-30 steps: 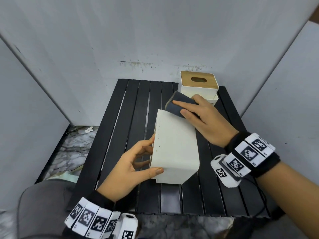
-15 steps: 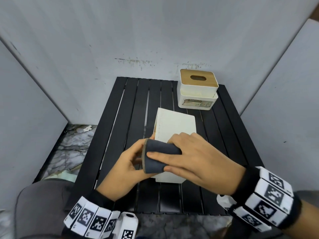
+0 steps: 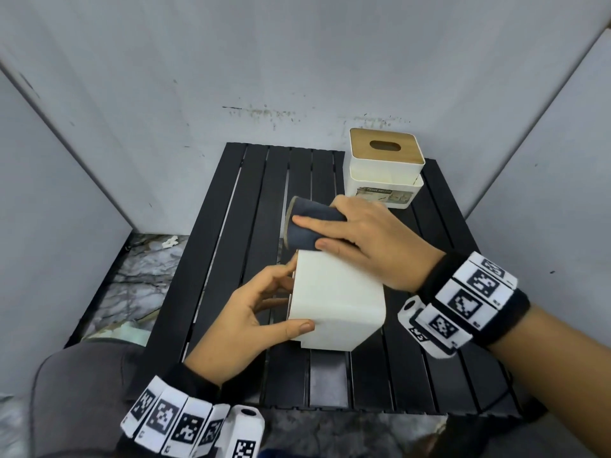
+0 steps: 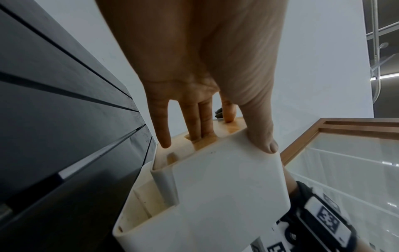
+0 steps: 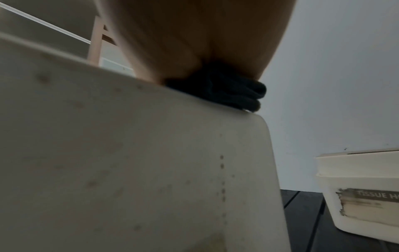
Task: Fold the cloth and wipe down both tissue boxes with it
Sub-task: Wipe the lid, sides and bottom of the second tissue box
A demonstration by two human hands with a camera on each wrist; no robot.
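Tipped white tissue box [image 3: 337, 299] lay on the table [image 3: 231, 226], long axis pointing away — left hand [image 3: 238, 328] clamped its near end, right hand [image 3: 373, 246] pinched the folded cloth [image 3: 307, 229] onto the far end, nearest the wooden-lidded box [image 3: 383, 173].

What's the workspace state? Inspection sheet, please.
Surface: black slatted table, gaps between slats.
Job's things: near tissue box on its side; folded dark cloth at its far end; far tissue box upright, wooden lid, torn label.
Clutter: white scrap on marble floor, left of table.
Hands: left hand grips near tissue box, two fingers in its slot; right hand holds cloth against it.
Cables: thin dark cable under right forearm.
Surroundings: grey panels on three sides; grey cushion near left.
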